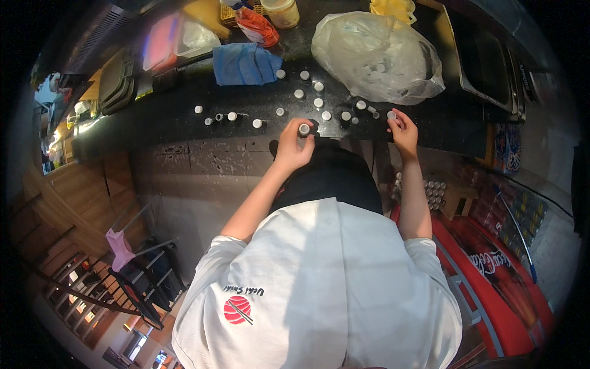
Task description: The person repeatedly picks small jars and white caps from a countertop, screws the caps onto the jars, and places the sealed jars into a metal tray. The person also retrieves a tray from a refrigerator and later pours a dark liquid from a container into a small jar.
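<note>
My left hand (294, 149) is closed around a small dark bottle (304, 130) at the counter's front edge, its round pale top facing up. Off to the right, my right hand (404, 134) pinches a white round cap (391, 115) between thumb and fingers; whether a container sits under it, I cannot tell. Between and beyond the hands stand several small containers with white round tops, among them one white-topped container (326, 115) just right of my left hand. Some smaller pieces, such as a small grey-rimmed one (219, 117), lie to the left.
The black counter (178, 128) runs across in front of me. A folded blue cloth (244, 64), a spray bottle with red liquid (257, 26) and a lidded tub (281, 12) stand toward the back. A big clear plastic bag (376, 56) fills the back right, beside a dark tray (485, 67).
</note>
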`<action>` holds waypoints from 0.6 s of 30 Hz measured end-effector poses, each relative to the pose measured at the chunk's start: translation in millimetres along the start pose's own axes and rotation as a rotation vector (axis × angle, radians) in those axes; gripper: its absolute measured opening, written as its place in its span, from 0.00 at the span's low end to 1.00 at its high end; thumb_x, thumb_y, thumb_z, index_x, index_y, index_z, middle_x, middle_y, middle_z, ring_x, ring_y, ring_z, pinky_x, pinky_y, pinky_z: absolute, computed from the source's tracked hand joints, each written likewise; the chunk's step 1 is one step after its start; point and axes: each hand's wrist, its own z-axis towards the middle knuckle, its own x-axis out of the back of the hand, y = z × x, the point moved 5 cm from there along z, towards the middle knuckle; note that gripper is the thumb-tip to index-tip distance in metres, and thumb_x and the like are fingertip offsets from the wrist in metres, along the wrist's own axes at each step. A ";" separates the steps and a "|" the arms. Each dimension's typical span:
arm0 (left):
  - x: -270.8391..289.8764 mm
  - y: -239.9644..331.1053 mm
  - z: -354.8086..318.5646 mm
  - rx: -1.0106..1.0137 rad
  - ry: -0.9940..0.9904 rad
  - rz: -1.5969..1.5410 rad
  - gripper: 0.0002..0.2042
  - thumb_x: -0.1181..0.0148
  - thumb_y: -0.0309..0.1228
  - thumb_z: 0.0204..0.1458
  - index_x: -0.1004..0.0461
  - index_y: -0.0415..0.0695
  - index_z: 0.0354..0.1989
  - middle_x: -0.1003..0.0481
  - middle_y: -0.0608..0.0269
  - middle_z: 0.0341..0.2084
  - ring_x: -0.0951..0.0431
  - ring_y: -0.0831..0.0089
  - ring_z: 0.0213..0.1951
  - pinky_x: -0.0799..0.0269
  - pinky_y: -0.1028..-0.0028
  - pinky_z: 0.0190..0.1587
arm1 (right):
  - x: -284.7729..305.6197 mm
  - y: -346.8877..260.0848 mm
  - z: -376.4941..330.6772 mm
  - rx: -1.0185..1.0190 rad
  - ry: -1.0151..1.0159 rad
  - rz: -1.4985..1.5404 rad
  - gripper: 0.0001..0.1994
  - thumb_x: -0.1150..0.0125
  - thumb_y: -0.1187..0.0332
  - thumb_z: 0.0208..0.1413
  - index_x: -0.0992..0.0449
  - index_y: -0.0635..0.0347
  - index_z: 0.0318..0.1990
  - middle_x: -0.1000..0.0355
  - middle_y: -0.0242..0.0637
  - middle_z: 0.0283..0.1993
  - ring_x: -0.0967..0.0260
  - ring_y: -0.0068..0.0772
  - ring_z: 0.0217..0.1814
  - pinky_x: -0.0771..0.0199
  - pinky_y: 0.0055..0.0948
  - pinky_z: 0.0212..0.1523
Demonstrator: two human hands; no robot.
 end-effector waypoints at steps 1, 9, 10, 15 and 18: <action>-0.6 5.3 2.8 -0.026 0.002 -0.012 0.12 0.39 0.23 0.48 0.28 0.42 0.42 0.25 0.54 0.34 0.23 0.60 0.34 0.28 0.68 0.40 | -2.9 -5.7 -3.1 0.018 -0.028 0.031 0.20 0.34 0.79 0.57 0.24 0.63 0.59 0.23 0.36 0.43 0.26 0.20 0.42 0.21 0.22 0.39; -11.3 71.8 32.9 -0.104 -0.082 -0.045 0.10 0.40 0.22 0.46 0.30 0.39 0.37 0.27 0.54 0.30 0.23 0.59 0.33 0.28 0.68 0.39 | -106.2 -221.9 -73.5 0.457 -0.439 -0.435 0.19 0.33 0.76 0.55 0.23 0.62 0.56 0.27 0.39 0.43 0.25 0.30 0.42 0.23 0.29 0.39; -13.2 76.7 34.9 -0.100 -0.109 -0.054 0.10 0.40 0.22 0.45 0.29 0.39 0.37 0.27 0.54 0.29 0.23 0.58 0.32 0.28 0.67 0.38 | -118.3 -239.4 -78.2 0.466 -0.475 -0.429 0.19 0.33 0.77 0.53 0.22 0.61 0.54 0.27 0.40 0.43 0.25 0.32 0.41 0.23 0.29 0.39; -17.7 92.9 39.1 -0.103 -0.187 -0.091 0.16 0.39 0.23 0.40 0.25 0.38 0.41 0.22 0.47 0.29 0.19 0.52 0.32 0.25 0.65 0.37 | -144.8 -276.1 -86.7 0.536 -0.667 -0.547 0.18 0.32 0.79 0.49 0.21 0.59 0.50 0.27 0.41 0.43 0.25 0.42 0.41 0.24 0.33 0.40; -13.9 98.6 39.0 -0.101 -0.189 -0.091 0.17 0.37 0.23 0.39 0.23 0.38 0.41 0.21 0.45 0.30 0.18 0.50 0.33 0.24 0.64 0.37 | -151.3 -284.2 -90.3 0.586 -0.691 -0.610 0.18 0.32 0.79 0.49 0.21 0.59 0.49 0.26 0.42 0.43 0.25 0.48 0.43 0.24 0.36 0.43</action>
